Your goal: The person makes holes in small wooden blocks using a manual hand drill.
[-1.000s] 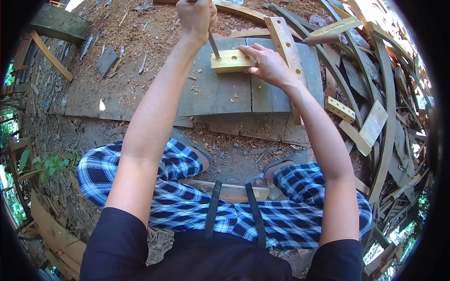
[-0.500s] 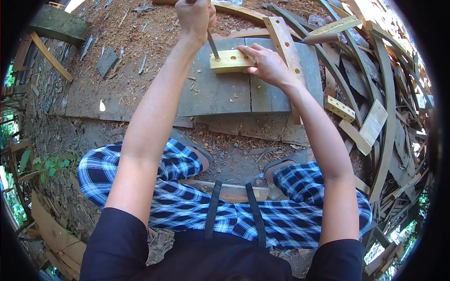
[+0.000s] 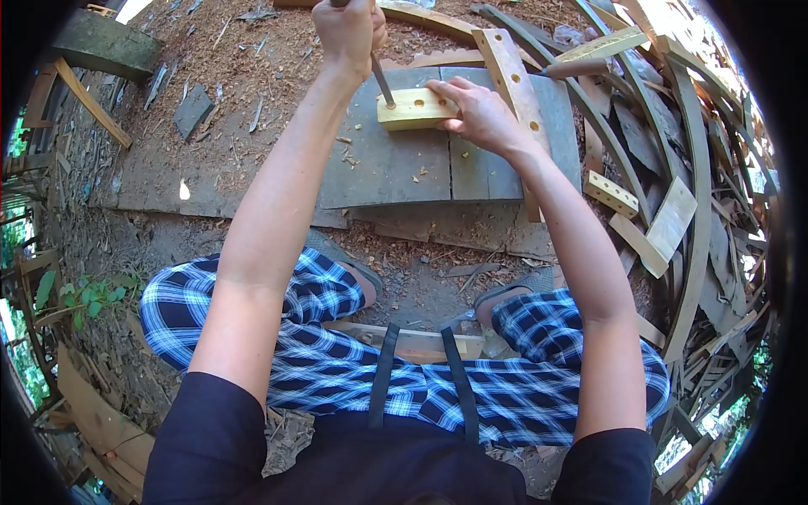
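Note:
My left hand is wrapped round the upper part of a chisel, whose narrow metal shaft slants down to the left end of a pale wooden block. Its tip meets the block at a round hole, and the exact shape of the tip is hidden. With thumb and fingers, my right hand grips the block's right end. Round holes line the block's top face, some hidden under my fingers. Beneath the block is a flat grey board with wood chips on it.
A long plank with holes leans just beyond my right hand. A round wooden piece lies right of it. Scrap wood and curved strips pile up at the right, with a small drilled block. Wood chips cover the ground at upper left.

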